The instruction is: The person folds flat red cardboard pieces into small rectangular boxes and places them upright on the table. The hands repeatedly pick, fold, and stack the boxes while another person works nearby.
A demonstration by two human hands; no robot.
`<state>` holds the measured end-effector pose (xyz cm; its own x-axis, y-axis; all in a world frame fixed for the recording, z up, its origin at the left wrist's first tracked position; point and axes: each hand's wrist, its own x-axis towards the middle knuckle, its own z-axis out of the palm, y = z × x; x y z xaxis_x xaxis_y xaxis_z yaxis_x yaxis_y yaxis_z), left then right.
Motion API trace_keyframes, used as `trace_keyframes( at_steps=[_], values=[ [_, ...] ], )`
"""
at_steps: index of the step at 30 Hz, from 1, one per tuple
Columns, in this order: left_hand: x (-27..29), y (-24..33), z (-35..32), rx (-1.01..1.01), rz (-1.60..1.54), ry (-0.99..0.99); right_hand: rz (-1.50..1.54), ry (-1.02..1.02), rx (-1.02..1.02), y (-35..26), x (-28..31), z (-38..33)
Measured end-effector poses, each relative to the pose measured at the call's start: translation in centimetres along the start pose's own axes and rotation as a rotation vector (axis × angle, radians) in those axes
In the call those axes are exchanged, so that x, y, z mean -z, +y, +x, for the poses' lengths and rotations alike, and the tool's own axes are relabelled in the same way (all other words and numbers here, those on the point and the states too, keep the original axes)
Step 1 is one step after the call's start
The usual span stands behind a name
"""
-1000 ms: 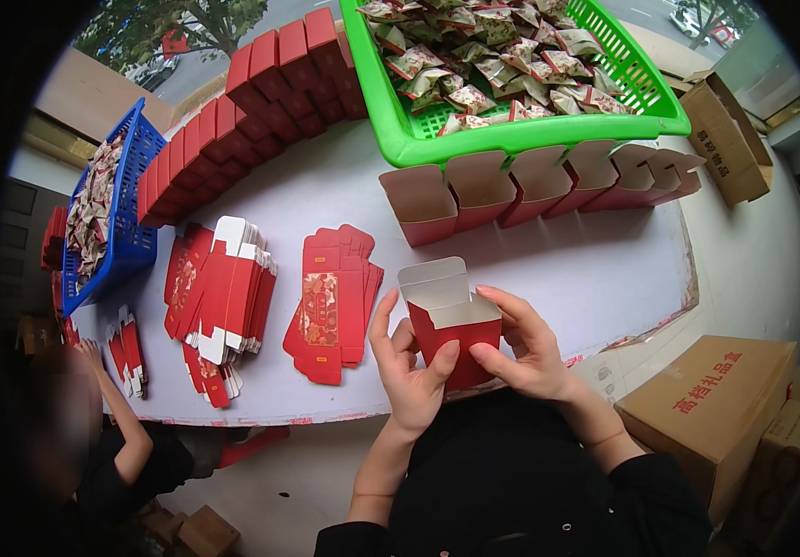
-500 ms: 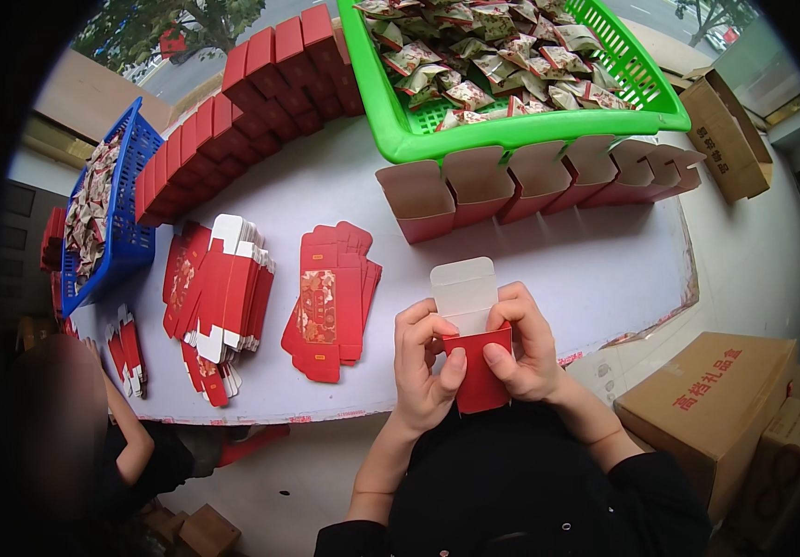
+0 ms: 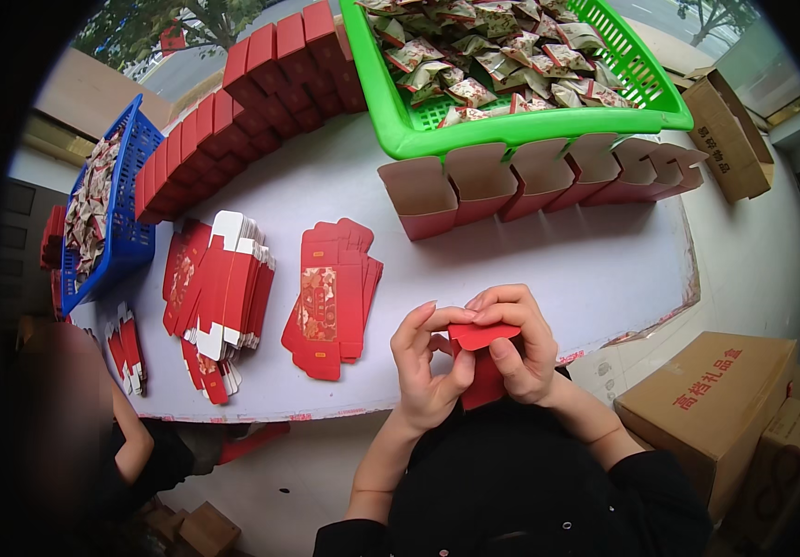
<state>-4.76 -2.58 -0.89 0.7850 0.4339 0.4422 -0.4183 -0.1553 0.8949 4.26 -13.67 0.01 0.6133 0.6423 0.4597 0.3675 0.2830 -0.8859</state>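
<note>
While the white flap seen half a second ago is now folded in, both hands (image 3: 474, 357) are pinching the red box (image 3: 481, 367) shut, at 6 o'clock off the tabletop (image 3: 548, 269).

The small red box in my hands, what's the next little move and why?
Probably press the folded flap fully flat: both hands pinch the small red box with its flap folded over, while the finished open boxes stand in a row by the green basket.
</note>
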Motion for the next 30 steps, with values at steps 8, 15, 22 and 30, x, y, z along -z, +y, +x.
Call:
trace_keyframes(
  at_steps=[8, 15, 22, 30],
  values=[
    [0.0, -0.3, -0.1, -0.067, 0.071, -0.021, 0.208, 0.077, -0.112, -0.7, -0.8, -0.1],
    [0.2, -0.5, -0.4, -0.073, 0.093, -0.039, 0.185, 0.070, -0.194, -1.4, -0.5, 0.4],
    [0.1, -0.5, -0.3, -0.090, 0.091, -0.066, 0.382, 0.077, -0.311, -1.5, -0.2, 0.2],
    [0.3, 0.1, 0.0, -0.055, 0.174, -0.060, 0.516, 0.059, -0.317, -1.2, 0.2, 0.2]
  ],
)
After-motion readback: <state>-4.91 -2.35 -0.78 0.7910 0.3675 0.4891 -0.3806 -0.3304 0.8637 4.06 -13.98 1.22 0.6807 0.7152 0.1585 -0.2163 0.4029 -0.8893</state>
